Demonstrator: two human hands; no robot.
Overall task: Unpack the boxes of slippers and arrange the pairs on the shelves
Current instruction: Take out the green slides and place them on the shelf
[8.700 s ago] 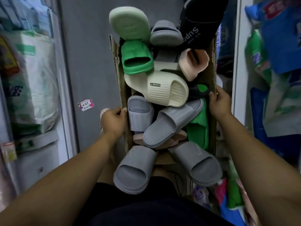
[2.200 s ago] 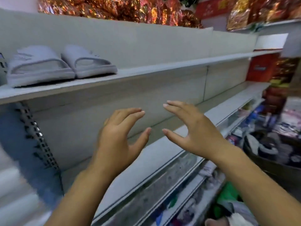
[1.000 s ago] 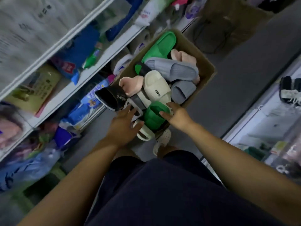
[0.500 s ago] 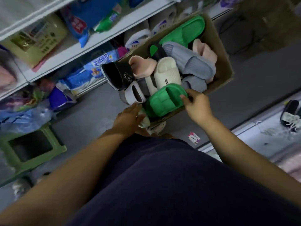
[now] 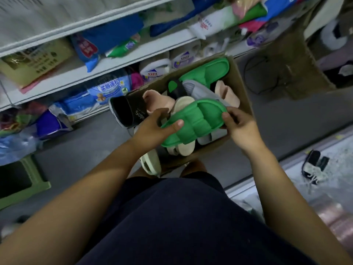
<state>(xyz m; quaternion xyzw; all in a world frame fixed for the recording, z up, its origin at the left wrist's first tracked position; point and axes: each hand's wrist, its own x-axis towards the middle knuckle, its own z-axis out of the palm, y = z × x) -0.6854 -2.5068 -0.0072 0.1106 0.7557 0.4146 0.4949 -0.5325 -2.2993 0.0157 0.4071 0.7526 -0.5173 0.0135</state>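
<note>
Slipper [image 5: 193,123], green, held just over the box [image 5: 242,87]: my left hand [image 5: 152,129] clasps one end, right hand [image 5: 240,125] pinches the other. Likely light, squashy foam, not slippery; the wide strap offers surest hold.

One view only, head-mounted, tilted steeply down past the person's dark garment [image 5: 181,226] onto the cardboard box [image 5: 242,87] on the floor [image 5: 95,144], close in, shelves [image 5: 133,58] running across the upper left.
</note>
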